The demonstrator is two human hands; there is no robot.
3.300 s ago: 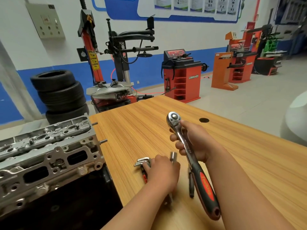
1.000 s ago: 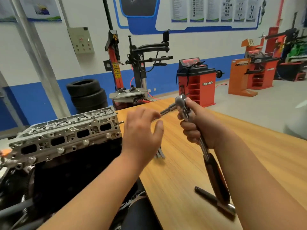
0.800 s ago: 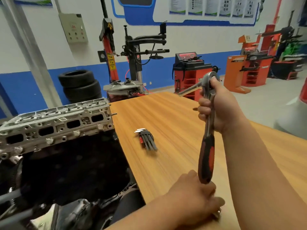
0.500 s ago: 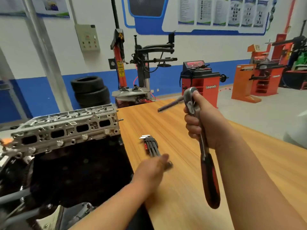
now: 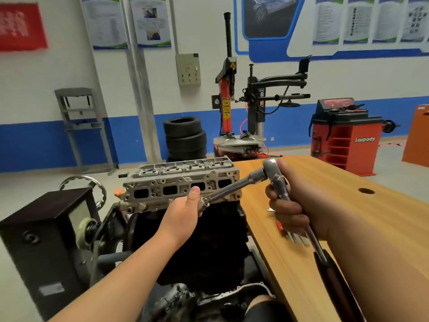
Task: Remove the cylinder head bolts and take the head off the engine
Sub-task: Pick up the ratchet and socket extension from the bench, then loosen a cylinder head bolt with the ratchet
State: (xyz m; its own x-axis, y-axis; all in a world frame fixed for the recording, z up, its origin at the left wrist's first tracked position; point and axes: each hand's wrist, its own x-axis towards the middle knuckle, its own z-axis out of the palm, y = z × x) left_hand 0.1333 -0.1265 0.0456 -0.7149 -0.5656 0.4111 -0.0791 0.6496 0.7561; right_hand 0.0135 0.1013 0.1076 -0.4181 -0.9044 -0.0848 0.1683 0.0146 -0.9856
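Presently: cylinder head [image 5: 181,182], frame centre, long axis left-to-right, unremoved. Right hand [image 5: 287,205] grips ratchet [image 5: 270,169] below its head; left hand [image 5: 185,210], nearer the cylinder head, pinches extension bar [image 5: 232,187] tip, lower-left.

The one word that reads clearly is "Lanpody", in pale letters on the front of the red balancer [image 5: 365,139], far beyond the right hand [image 5: 290,205] and off to its right. Beyond that hand and slightly left, the black column of the tyre changer [image 5: 260,105] bears white vertical lettering, only partly legible. The red post [image 5: 226,101] just left of it carries a yellow warning triangle and a yellow label, print too small. The wall posters [image 5: 362,19] and the red banner [image 5: 22,26] are too blurred to read.
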